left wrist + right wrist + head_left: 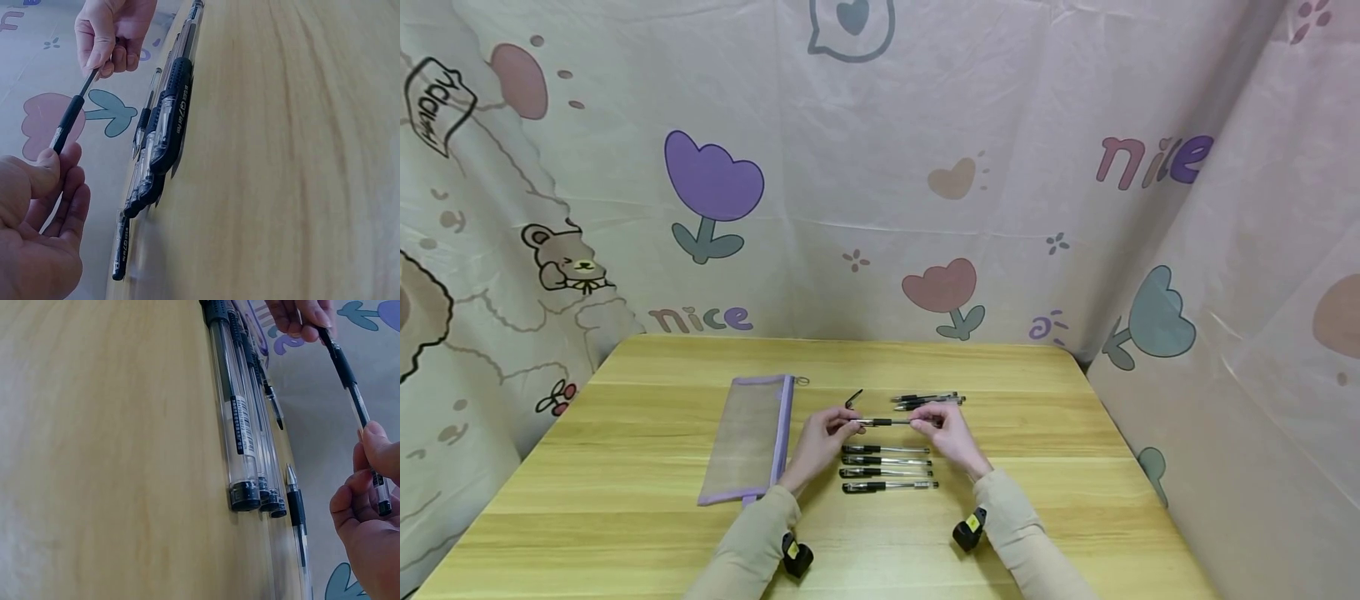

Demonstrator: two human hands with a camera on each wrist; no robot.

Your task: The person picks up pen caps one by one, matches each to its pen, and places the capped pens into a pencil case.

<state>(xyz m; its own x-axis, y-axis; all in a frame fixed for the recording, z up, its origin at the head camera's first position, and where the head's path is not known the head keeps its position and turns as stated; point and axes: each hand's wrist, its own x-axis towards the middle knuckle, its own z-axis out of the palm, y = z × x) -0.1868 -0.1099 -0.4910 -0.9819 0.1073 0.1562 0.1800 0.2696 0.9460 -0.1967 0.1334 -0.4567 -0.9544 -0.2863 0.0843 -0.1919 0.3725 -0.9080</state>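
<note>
Both hands hold one clear-barrelled gel pen [882, 422] level above the table, one at each end. My left hand [822, 443] pinches the end beside the black grip [70, 119] between thumb and fingers. At the barrel's rear end, the thumb and fingers of my right hand [949, 432] pinch it, with the black end plug [384, 507] showing past them. Below the held pen lie several capped gel pens [887, 473] in a row, caps to the left. Uncapped pens [927, 401] lie beyond the right hand. A loose black pen cap [853, 399] lies beyond the left fingers.
A mesh zip pouch [748, 442] with purple edging lies flat to the left, near the left forearm. The wooden table [1045, 517] runs back to a printed curtain [850, 167], which also hangs along both sides. A small black device is strapped at each wrist.
</note>
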